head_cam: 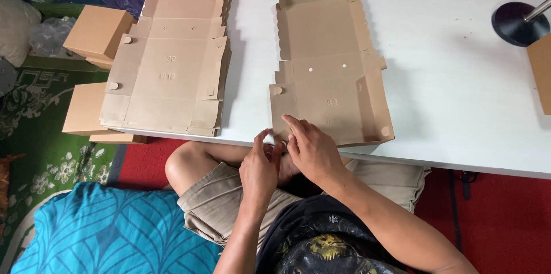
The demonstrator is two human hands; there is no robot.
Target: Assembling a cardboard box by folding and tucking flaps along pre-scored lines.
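Both grips: left hand [261,168], right hand [313,150] pinching flat box blank [330,87] edge

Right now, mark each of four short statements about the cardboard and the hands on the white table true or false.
1. Both hands, left hand and right hand, are at the near edge of the flat brown cardboard box blank. True.
2. The stack of flat cardboard blanks lies right of that blank. False: it lies to its left.
3. The white table bears a black round lamp base. True.
4. The blank is folded into a closed box. False: it lies open, mostly flat.
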